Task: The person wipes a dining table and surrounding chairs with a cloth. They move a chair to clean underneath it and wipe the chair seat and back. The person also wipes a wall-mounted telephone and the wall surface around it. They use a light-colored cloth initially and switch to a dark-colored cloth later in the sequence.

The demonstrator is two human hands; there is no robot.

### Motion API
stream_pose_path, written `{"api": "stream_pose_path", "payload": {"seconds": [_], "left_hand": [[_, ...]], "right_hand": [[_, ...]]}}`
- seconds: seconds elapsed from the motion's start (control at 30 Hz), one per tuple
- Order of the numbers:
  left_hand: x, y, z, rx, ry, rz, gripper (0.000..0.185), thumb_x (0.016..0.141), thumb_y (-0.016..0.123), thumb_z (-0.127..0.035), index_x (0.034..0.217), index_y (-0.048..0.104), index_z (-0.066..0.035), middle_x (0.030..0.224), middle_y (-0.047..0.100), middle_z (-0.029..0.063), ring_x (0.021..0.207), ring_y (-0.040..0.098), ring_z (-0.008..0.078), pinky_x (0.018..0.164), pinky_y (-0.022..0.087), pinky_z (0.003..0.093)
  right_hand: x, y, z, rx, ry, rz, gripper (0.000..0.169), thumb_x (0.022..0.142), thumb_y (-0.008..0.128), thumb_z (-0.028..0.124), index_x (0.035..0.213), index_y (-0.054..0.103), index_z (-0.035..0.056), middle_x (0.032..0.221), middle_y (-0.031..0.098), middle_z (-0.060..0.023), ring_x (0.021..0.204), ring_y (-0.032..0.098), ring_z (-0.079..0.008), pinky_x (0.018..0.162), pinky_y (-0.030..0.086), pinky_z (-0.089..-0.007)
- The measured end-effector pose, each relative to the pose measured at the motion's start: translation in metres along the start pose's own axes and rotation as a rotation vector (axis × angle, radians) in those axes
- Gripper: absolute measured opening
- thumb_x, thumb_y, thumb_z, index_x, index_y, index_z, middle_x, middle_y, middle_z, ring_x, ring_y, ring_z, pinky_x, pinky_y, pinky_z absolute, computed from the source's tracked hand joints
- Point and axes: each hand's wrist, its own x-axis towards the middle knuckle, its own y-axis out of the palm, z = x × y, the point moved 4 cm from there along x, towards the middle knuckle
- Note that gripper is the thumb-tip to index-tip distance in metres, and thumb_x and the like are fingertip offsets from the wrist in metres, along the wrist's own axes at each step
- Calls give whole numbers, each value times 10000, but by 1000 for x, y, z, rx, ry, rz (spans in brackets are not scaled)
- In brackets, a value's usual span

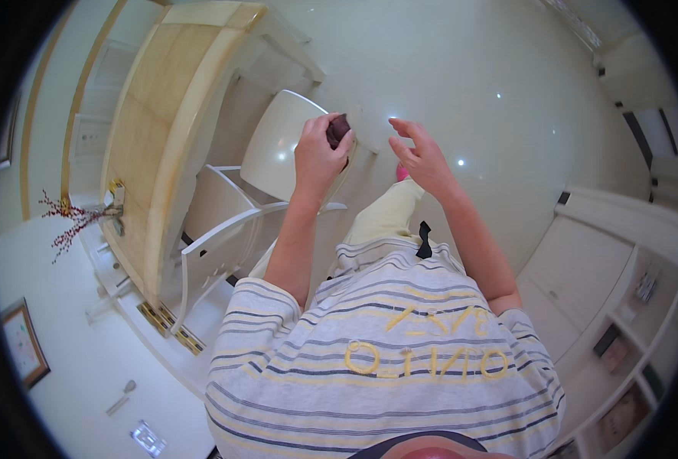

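My left hand [322, 146] is closed around a crumpled dark brown piece of cloth [338, 129], part of which shows between the thumb and fingers. It is over the edge of a white chair seat [281, 143]. To the right, my right hand [416, 152] holds nothing, its fingers apart and partly bent, above the pale glossy floor. A little pink footwear [402, 172] shows beside the right wrist. What the cloth is exactly, I cannot tell.
On the left stands a table with a beige stone-like top [161, 103], bearing a vase with red-berried twigs [81, 217]. A white chair backrest [218, 246] is close to my left forearm. A white cabinet with shelves [597, 281] stands at the lower right.
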Motion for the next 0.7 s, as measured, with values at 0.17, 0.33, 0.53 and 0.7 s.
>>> {"api": "stream_pose_path", "payload": {"seconds": [0.17,0.33,0.53,0.7], "left_hand": [[48,17,2,-136,-124,4,291,834,719,-203,1064,664,-33,982,645,127,888,635,266,807,504,344],[76,30,4,-329,-215,-70,276,866,701,-183,1087,657,-22,1012,644,116,921,642,230,829,504,321],[105,34,0,-244,-295,-76,612,751,792,-355,1246,572,-71,1168,591,112,1031,605,294,892,492,366],[121,41,13,-236,-439,-221,670,692,826,-347,1241,567,-61,1171,593,115,1047,606,289,907,492,377]], "right_hand": [[82,-10,-3,147,123,213,414,995,528,304,1325,530,54,1258,581,-108,1162,553,-209,896,490,-336],[133,-6,-1,432,422,400,468,1018,480,358,1391,458,76,1294,552,-92,1195,533,-218,923,494,-384],[192,10,5,672,658,671,646,1001,494,437,1505,251,115,1360,475,-106,1220,512,-253,931,505,-464],[241,33,-12,697,859,924,737,977,562,394,1528,158,116,1379,440,-138,1238,496,-292,926,510,-532]]}}
